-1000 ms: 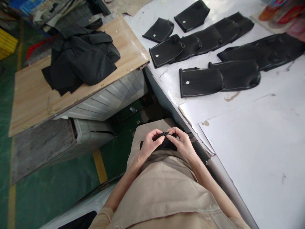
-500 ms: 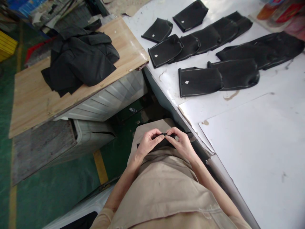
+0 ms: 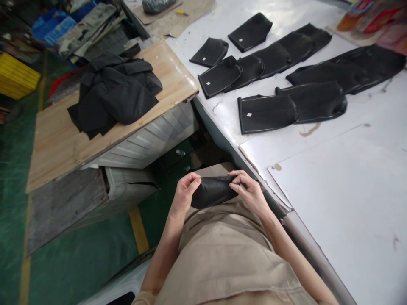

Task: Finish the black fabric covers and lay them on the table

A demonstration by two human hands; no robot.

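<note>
A black fabric piece (image 3: pixel 213 192) is stretched between my two hands, above my lap. My left hand (image 3: pixel 187 191) pinches its left upper corner between thumb and fingers. At its right upper corner, my right hand (image 3: pixel 249 190) pinches the edge the same way. The lower edge of the piece hangs in a curve against the beige apron (image 3: pixel 229 250). On the white table, several flat black pieces lie in overlapping rows, among them one with a small white mark (image 3: pixel 267 114) nearest to my hands.
Crumpled black fabric (image 3: pixel 117 93) lies on a wooden board (image 3: pixel 52 148) at the left. The white table's (image 3: pixel 343 178) edge runs close beside my right arm. A yellow crate (image 3: pixel 17 76) stands far left. Bottles (image 3: pixel 354 15) are at the back right.
My hands have moved apart, and the black piece, mostly hidden between them before, now shows spread out. The camera view has shifted slightly, so the surroundings sit a little lower and further right.
</note>
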